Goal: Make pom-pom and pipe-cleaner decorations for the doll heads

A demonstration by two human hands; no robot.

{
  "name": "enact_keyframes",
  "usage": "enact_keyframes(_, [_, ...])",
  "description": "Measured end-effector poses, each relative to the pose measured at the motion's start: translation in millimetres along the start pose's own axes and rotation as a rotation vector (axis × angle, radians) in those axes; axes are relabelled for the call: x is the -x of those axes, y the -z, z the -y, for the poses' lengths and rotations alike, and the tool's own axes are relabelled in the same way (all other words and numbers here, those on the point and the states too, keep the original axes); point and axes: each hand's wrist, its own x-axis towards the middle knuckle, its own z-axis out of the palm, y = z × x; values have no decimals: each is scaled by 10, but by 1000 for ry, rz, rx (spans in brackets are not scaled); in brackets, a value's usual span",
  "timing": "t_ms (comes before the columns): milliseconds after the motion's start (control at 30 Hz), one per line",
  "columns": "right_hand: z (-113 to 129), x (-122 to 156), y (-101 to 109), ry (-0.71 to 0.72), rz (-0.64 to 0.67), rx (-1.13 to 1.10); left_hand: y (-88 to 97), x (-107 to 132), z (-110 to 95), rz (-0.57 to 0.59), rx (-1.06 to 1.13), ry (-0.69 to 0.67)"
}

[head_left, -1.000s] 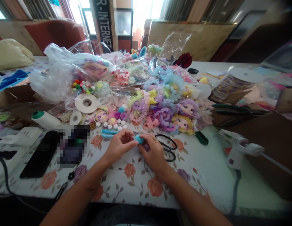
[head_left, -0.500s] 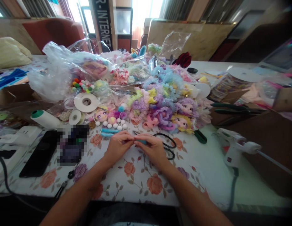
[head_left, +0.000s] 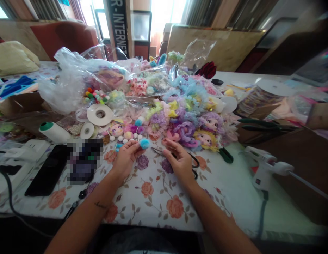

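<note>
A fluffy blue pom-pom (head_left: 144, 143) is pinched in the fingertips of my left hand (head_left: 126, 157), above the flowered tablecloth (head_left: 150, 215). To its right, my right hand (head_left: 179, 158) has its thumb and index finger apart, with nothing visible between them. Under that hand lies a pair of scissors (head_left: 158, 151); the blades point left and the black handles stick out on the right, partly covered. Blue strips (head_left: 118, 146) show behind my left hand. Just beyond are a string of white beads (head_left: 124, 140) and doll faces (head_left: 204, 138) with frilly hair.
A white glue gun (head_left: 261, 165) stands at the right beside a cardboard box (head_left: 293, 173). A phone (head_left: 46, 171), a power strip (head_left: 13, 173) and a thread cone (head_left: 54, 132) are at the left. Ribbon spools (head_left: 99, 114) and plastic bags (head_left: 66, 77) pile up behind.
My hands have moved apart. The blue pom-pom, mostly hidden between them before, now shows in my left hand. My right thumb and index finger have opened, and the scissors' blades show more.
</note>
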Motion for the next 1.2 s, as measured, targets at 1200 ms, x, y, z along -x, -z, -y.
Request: enact_keyframes(1200, [297, -957, -887, 214, 179, 320, 22, -79, -128, -402, 74, -272])
